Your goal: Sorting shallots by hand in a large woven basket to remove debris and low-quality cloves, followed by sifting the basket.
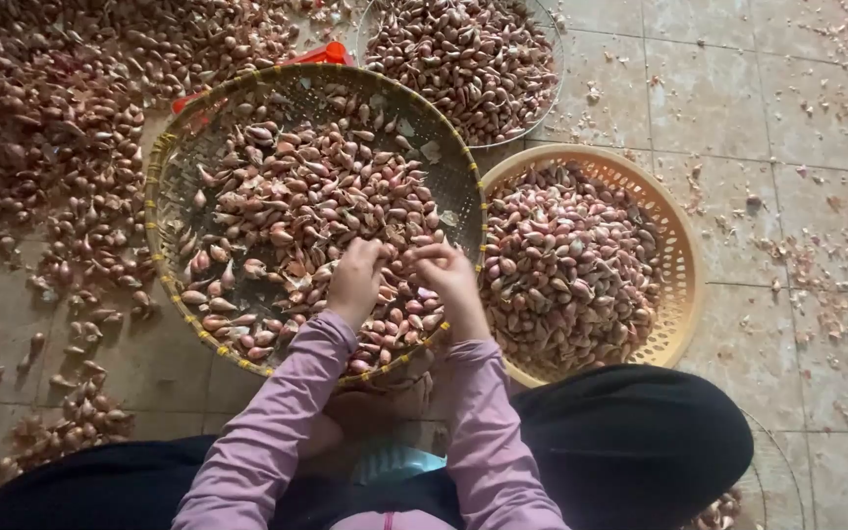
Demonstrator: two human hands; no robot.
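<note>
My left hand [355, 280] and my right hand [451, 280] meet over the near part of a wide dark woven basket [174, 157] that holds many pinkish-brown shallot bulbs [287, 196]. Fingertips of both hands pinch together around a small bulb between them, though which hand holds it is hard to tell. Both arms wear lilac sleeves [267, 432].
A tan plastic basket [684, 265] full of bulbs sits to the right. A wire-rimmed tray [463, 54] of bulbs lies at the back. Loose bulbs [51, 128] cover the tiled floor on the left, papery skins litter the right. My dark-clothed knees [630, 442] fill the bottom.
</note>
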